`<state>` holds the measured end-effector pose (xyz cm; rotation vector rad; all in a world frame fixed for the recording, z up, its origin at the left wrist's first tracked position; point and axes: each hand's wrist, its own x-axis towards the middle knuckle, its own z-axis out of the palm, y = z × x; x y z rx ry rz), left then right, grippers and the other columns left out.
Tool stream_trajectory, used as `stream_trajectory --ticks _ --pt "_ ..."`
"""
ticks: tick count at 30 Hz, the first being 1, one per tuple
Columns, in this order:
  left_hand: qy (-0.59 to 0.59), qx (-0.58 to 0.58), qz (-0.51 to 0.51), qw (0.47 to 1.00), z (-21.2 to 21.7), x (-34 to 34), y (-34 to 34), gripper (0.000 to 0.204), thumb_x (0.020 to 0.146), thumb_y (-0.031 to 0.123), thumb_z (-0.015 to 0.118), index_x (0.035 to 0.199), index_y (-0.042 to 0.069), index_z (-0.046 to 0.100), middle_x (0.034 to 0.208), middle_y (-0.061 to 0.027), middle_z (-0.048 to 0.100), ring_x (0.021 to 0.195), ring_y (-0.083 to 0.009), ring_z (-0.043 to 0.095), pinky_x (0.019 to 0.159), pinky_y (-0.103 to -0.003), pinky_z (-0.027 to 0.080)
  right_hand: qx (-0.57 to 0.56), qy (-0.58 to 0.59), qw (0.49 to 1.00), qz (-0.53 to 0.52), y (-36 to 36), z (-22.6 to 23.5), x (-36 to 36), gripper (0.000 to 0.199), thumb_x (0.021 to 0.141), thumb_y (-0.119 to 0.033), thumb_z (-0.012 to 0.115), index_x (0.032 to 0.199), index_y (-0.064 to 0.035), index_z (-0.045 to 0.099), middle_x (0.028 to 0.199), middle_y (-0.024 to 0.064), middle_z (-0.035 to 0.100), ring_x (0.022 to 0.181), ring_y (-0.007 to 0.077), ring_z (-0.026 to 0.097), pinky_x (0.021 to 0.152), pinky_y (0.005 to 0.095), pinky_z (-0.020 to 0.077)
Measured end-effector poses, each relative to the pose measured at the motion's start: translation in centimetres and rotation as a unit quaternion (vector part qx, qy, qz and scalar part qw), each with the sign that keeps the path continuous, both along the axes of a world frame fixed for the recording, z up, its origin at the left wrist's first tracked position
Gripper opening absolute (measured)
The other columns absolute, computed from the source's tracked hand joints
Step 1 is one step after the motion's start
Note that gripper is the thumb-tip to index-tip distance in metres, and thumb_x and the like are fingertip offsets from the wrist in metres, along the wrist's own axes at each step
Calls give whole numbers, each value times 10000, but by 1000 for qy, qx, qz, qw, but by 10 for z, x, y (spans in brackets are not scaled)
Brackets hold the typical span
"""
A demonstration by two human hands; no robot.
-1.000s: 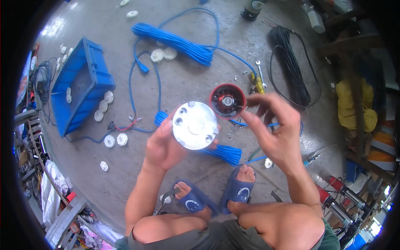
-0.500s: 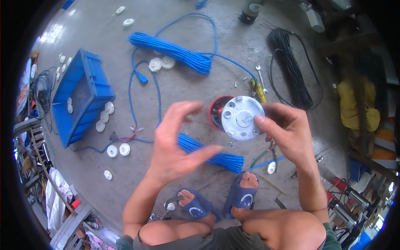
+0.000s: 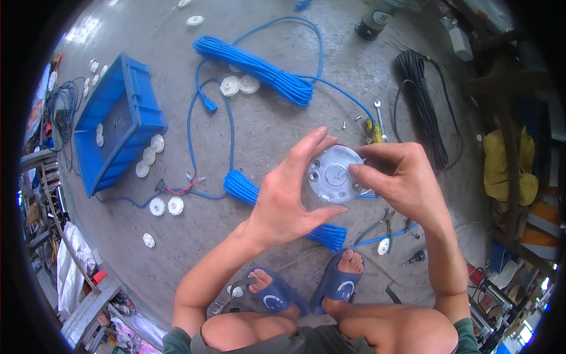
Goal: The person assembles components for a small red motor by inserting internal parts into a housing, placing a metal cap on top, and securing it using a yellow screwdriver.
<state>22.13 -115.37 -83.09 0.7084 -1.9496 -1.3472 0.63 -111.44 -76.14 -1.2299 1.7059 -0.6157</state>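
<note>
A round grey metal cover [image 3: 336, 175] with holes and a raised ring at its middle faces up in front of me. My right hand [image 3: 401, 177] pinches its right edge between thumb and fingers. Around its left side curves my left hand [image 3: 289, 192], fingers and thumb spread wide; whether the tips touch the rim I cannot tell. The red-rimmed round part is now almost wholly hidden behind the cover and fingers. Below my left hand lies a tied blue cable coil [image 3: 327, 236]. Pliers [image 3: 386, 223] lie on the floor below my right hand.
A larger blue cable coil [image 3: 253, 68] lies ahead, with white plastic discs [image 3: 239, 85] beside it. At the left stands a blue crate [image 3: 121, 124]. A wrench [image 3: 379, 121], yellow-handled tool [image 3: 372, 131] and black cable coil [image 3: 418, 106] lie to the right. My sandalled feet [image 3: 339, 280] are close below.
The cover has shifted slightly left and down in my right hand, over the red-rimmed part. My left hand has moved right, bringing its spread fingers round the cover's left side.
</note>
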Motion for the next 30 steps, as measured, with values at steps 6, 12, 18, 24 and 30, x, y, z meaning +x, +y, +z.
stream_trajectory --ticks 6,12,18,24,30 --pt "20 36 36 998 -3 -7 10 1062 678 92 943 1524 -25 313 1458 -257 546 1337 -320 575 1135 -409 452 -60 30 996 -62 7 -19 -12 252 879 -126 722 1072 36 736 792 122 721 697 117 640 641 294 507" --pt "-28 -4 68 997 -1 -14 15 853 692 52 920 1423 -26 488 1456 -213 563 1317 -299 590 1093 -391 490 -8 -51 999 8 30 -40 -20 393 833 -92 758 1216 -32 694 907 38 706 785 111 622 699 283 509" --pt "-68 -72 69 993 7 -17 12 665 641 78 917 1249 26 653 1406 -226 602 1251 -369 637 1014 -415 536 -8 -174 985 -14 39 -56 -22 474 865 -82 773 1314 -8 639 901 22 701 773 86 631 686 267 514" --pt "-80 -80 66 991 9 -19 12 580 635 78 914 1175 37 706 1411 -228 598 1232 -384 646 993 -434 549 32 -229 972 -50 38 -56 -24 489 876 -99 778 1333 10 643 885 25 712 768 80 634 687 266 520" --pt "-87 -87 61 991 9 -17 11 558 638 72 914 1164 48 730 1418 -238 585 1221 -385 650 979 -426 554 46 -286 953 -85 38 -62 -24 498 858 -79 785 1327 26 655 877 42 722 768 79 642 689 255 521"
